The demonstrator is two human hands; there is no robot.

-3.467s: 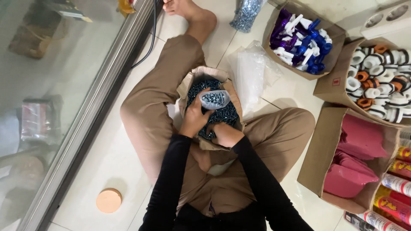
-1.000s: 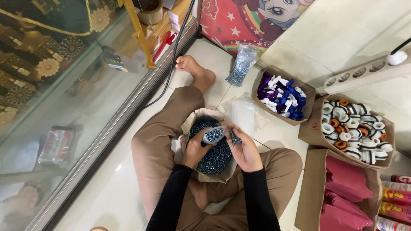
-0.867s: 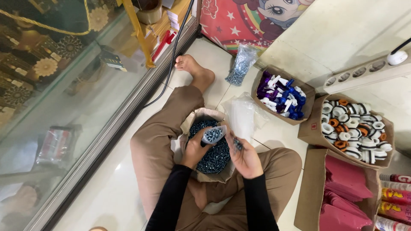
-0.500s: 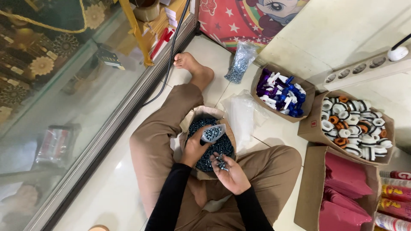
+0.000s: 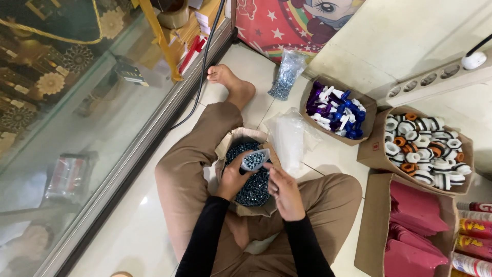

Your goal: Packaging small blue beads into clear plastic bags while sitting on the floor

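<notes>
1. Your left hand (image 5: 233,179) pinches a small clear packet (image 5: 254,160), partly filled with screws.
2. Below both hands, the open sack of dark screws (image 5: 252,185) stays nearly full.
3. Your right hand (image 5: 287,191) cups loosely; contents unclear.

Left hand (image 5: 233,179) gripping screw packet (image 5: 254,160)
</notes>
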